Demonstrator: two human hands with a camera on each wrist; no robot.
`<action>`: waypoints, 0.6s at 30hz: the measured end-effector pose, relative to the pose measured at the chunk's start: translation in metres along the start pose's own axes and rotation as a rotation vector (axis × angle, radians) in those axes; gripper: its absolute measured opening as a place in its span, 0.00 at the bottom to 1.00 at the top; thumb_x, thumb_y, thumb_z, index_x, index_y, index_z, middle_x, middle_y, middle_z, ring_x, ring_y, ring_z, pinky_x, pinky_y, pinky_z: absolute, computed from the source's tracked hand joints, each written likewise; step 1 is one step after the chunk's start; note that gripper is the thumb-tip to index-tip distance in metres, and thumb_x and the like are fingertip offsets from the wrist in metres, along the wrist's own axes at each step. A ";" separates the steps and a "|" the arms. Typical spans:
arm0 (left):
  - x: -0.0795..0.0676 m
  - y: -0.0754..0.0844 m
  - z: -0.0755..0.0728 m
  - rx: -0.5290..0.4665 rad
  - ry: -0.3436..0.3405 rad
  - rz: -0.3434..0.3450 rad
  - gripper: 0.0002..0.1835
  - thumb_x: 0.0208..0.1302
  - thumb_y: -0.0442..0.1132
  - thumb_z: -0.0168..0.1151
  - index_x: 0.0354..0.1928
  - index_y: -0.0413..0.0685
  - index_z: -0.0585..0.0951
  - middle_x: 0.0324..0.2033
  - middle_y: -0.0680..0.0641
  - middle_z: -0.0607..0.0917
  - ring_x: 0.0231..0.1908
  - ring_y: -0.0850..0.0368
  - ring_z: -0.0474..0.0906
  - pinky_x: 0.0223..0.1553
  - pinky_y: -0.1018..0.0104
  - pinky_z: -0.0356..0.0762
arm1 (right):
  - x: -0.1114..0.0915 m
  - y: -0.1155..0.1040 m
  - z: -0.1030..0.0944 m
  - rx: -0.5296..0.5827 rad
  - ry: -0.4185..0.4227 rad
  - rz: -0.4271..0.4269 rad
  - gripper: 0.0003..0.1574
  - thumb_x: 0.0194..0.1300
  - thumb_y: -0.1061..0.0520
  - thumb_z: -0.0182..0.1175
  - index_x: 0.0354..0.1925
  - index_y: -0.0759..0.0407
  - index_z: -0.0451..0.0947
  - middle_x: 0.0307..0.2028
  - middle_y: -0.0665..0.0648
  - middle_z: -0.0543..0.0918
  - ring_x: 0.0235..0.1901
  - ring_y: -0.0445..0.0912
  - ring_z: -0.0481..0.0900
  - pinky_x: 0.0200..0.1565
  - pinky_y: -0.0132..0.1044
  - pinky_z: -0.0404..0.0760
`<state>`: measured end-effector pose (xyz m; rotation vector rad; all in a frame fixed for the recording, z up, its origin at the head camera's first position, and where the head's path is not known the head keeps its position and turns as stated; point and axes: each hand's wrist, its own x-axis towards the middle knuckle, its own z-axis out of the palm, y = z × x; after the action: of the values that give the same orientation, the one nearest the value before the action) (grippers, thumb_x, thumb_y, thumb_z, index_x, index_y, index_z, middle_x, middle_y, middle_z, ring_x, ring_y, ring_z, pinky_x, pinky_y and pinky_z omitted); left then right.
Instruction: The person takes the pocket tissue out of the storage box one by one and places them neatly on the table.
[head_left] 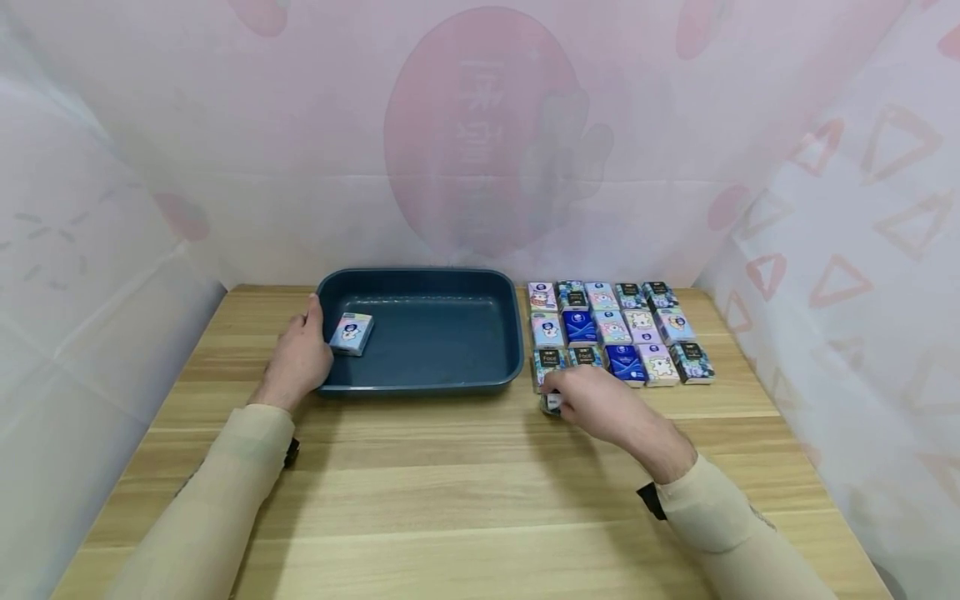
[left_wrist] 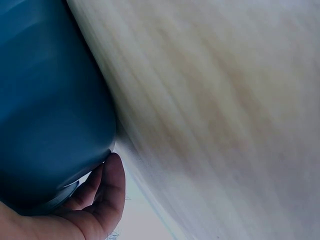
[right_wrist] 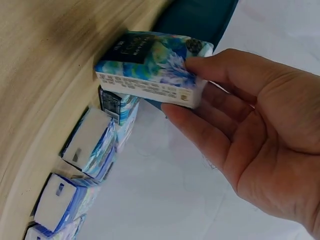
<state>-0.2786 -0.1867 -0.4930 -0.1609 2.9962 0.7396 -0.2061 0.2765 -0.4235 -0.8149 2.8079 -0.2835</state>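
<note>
My left hand (head_left: 298, 357) grips the left rim of a dark teal rectangular tray (head_left: 420, 388), with the thumb over the edge. In the left wrist view the fingers (left_wrist: 112, 192) curl against the tray's outer wall. One pastel tissue pack (head_left: 352, 334) lies inside at the tray's left end. My right hand (head_left: 603, 404) pinches a tissue pack (right_wrist: 150, 62) with a blue floral print and a black label, just in front of the pack rows. Most of that pack is hidden by the hand in the head view; in the right wrist view it is held between thumb and fingers.
Right of the tray, several tissue packs lie in three close rows, among them a dark blue pack (head_left: 626, 364), a lilac one (head_left: 658, 365) and a floral one (head_left: 692, 362). A wooden table (head_left: 450, 500) carries everything. Printed white cloth (head_left: 300, 167) hangs behind and at both sides.
</note>
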 end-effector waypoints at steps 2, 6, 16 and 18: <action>0.000 0.000 0.000 -0.001 0.000 -0.002 0.47 0.87 0.29 0.44 0.96 0.39 0.34 0.84 0.14 0.61 0.72 0.18 0.75 0.79 0.17 0.74 | -0.002 0.000 0.001 -0.010 -0.004 -0.009 0.23 0.72 0.75 0.69 0.59 0.60 0.94 0.54 0.58 0.98 0.50 0.46 0.94 0.48 0.41 0.92; 0.000 -0.001 0.000 -0.004 0.007 -0.002 0.46 0.87 0.29 0.44 0.97 0.39 0.34 0.84 0.14 0.61 0.72 0.19 0.76 0.79 0.18 0.74 | -0.003 0.002 0.005 -0.043 0.009 -0.044 0.20 0.71 0.75 0.71 0.55 0.59 0.93 0.52 0.56 0.97 0.52 0.50 0.95 0.53 0.45 0.95; 0.001 -0.001 -0.001 -0.013 -0.009 -0.009 0.48 0.87 0.30 0.46 0.97 0.41 0.33 0.84 0.15 0.61 0.73 0.18 0.74 0.79 0.17 0.73 | -0.003 0.000 0.022 -0.145 0.028 -0.124 0.12 0.69 0.65 0.84 0.46 0.54 0.92 0.48 0.53 0.92 0.45 0.47 0.90 0.48 0.42 0.94; 0.002 -0.002 0.000 -0.014 -0.011 -0.011 0.48 0.87 0.30 0.46 0.97 0.43 0.33 0.84 0.15 0.61 0.73 0.18 0.74 0.79 0.17 0.73 | -0.003 0.001 0.025 -0.148 0.021 -0.138 0.11 0.67 0.63 0.85 0.42 0.53 0.92 0.46 0.52 0.91 0.43 0.45 0.89 0.47 0.41 0.93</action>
<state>-0.2802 -0.1891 -0.4939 -0.1724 2.9777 0.7587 -0.1985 0.2757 -0.4474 -1.0457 2.8232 -0.1053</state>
